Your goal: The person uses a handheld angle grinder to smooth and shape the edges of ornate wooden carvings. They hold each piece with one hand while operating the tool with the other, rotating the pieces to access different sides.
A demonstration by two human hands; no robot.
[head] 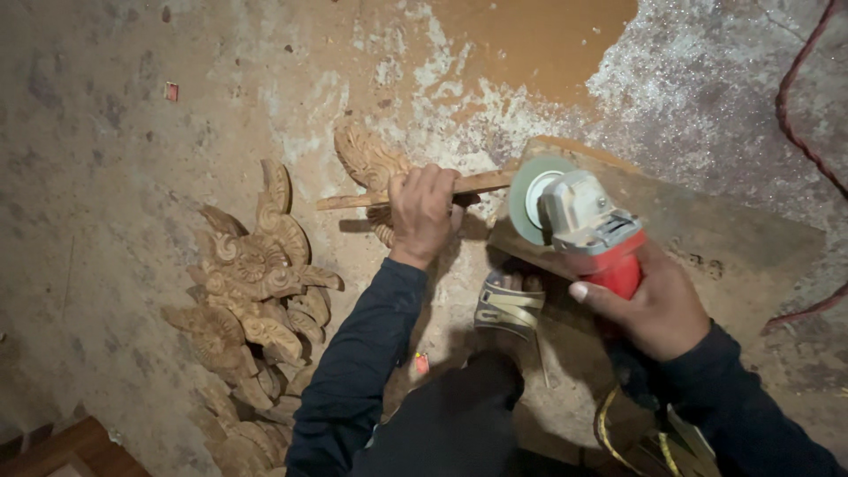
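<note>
Angle grinder (579, 221), gripped in the right hand (649, 305); left hand (422, 212) clamps a wooden strip (477, 184). Dusty concrete floor (106, 177); carved wooden pieces (256, 291) lie lower left.

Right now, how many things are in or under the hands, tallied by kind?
Angle grinder, in the right hand: 1
Wooden stick, in the left hand: 1
Carved wooden piece under the stick: 1
Board beneath the grinder: 1
Total: 4
</note>
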